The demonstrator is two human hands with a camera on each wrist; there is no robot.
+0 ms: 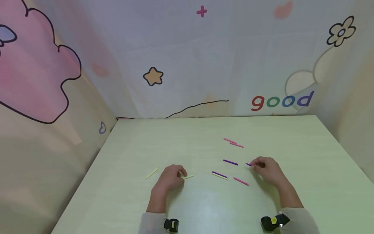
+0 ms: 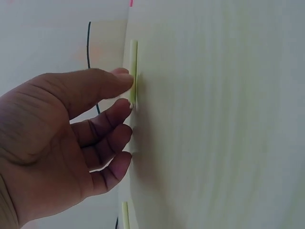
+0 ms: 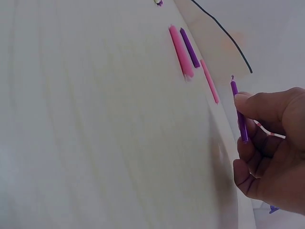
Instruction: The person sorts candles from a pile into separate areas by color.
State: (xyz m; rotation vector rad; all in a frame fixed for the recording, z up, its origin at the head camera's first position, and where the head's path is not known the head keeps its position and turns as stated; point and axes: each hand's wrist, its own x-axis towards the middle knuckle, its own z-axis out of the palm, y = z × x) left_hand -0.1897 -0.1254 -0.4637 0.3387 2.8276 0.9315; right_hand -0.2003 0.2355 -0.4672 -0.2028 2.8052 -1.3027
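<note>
In the head view my right hand (image 1: 267, 169) pinches a purple candle (image 3: 241, 114) between thumb and fingers, its wick end pointing left, raised over the table. My left hand (image 1: 170, 177) is low at the table with thumb and forefinger on a pale yellow candle (image 2: 134, 52), whose free end sticks out to the right of the fingers. A second yellow candle (image 1: 151, 173) lies left of that hand. Between the hands a purple candle (image 1: 219, 174) and a yellow candle (image 1: 219, 176) lie side by side. Another purple candle (image 1: 230, 162) lies just left of my right hand.
Two pink candles (image 1: 236, 145) lie farther back, their ends overlapping. One more pink candle (image 1: 241, 181) lies nearer, left of the right forearm. The pale table (image 1: 117, 201) meets a printed cloth wall (image 1: 181, 58) at its back edge.
</note>
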